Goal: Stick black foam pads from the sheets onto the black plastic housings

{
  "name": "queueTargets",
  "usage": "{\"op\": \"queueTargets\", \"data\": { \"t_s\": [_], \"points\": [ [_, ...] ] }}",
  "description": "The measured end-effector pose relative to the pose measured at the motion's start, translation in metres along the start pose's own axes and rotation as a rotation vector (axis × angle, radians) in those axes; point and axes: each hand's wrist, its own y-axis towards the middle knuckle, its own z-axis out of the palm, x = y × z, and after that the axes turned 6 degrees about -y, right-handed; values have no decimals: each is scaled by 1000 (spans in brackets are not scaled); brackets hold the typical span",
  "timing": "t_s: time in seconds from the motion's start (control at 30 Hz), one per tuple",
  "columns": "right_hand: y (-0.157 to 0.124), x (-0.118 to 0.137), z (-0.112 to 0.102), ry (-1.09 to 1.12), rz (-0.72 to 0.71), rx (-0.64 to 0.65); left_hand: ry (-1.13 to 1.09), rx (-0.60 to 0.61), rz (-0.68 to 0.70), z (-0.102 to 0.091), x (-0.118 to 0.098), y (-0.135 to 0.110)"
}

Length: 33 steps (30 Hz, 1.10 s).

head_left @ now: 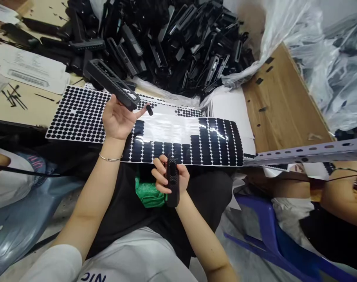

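Note:
My left hand (119,117) is raised over a sheet of black oval stickers (196,145) and holds a long black plastic frame part (111,83) between thumb and fingers. A small black oval pad (149,109) sits at the tip of its forefinger. My right hand (170,178) is lower, near my lap, with its fingers wrapped round a second narrow black plastic part (173,181) held upright. A second sheet with small round black dots (81,113) lies to the left under my left hand.
A big heap of black plastic parts (172,43) fills the back of the table inside clear plastic wrap (287,27). A white label card (30,68) lies back left. Other people sit on either side; a blue chair (269,231) and a perforated metal rail (310,150) are at right.

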Motion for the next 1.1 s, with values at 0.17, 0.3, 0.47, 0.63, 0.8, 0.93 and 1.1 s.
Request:
{"op": "queueTargets", "data": {
  "t_s": [0.17, 0.3, 0.47, 0.63, 0.8, 0.93, 1.1],
  "points": [
    [11, 2, 7, 88, -2, 65, 110, -18, 5, 1, 3, 0],
    [12, 8, 9, 57, -16, 48, 142, -24, 14, 0, 4, 0],
    [11, 16, -1, -372, 123, 173, 137, -26, 3, -2, 3, 2],
    [0, 21, -11, -1742, 431, 164, 68, -27, -6, -2, 2, 2],
    [-1, 57, 14, -1558, 341, 382, -14, -59, -73, 5, 5, -4],
    [33, 93, 28, -1500, -216, -91, -26, -49, -158, 14, 9, -10],
    [82, 110, 14, -1277, -378, -348, -49, -52, -246, 21, 18, -16]
  ]
}}
